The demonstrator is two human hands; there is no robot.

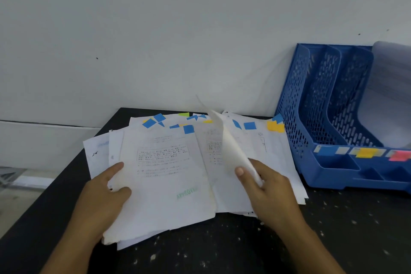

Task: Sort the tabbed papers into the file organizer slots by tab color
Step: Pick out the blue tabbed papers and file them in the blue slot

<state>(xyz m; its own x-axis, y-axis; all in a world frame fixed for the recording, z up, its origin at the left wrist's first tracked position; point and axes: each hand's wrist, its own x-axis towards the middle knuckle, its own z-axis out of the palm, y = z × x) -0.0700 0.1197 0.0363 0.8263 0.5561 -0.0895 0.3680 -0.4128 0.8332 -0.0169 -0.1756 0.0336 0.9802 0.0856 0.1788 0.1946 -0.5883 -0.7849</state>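
A loose spread of white papers [169, 176] lies on the black, speckled bench [222, 249] against a pale wall [155, 29]. The sheets are printed with faint text, worn and yellowed at the edges, and one carries a green stamp near its lower right. Small coloured tabs stick out along their far edges: mostly blue tabs [153, 121], a few yellow tabs [275, 126], and one green tab [184, 114].

The left hand [104, 193] grips the near-left edge of the top bundle, thumb on top. The right hand [269, 187] pinches a single sheet [231, 140] between thumb and fingers, lifting it so it curls up on edge above the pile.

To the right, just beside the papers, stands a blue mesh file organizer [329, 104] with upright slots; its front rail bears blue, yellow and pink labels [364, 152]. A sheet already stands in the rightmost slot.
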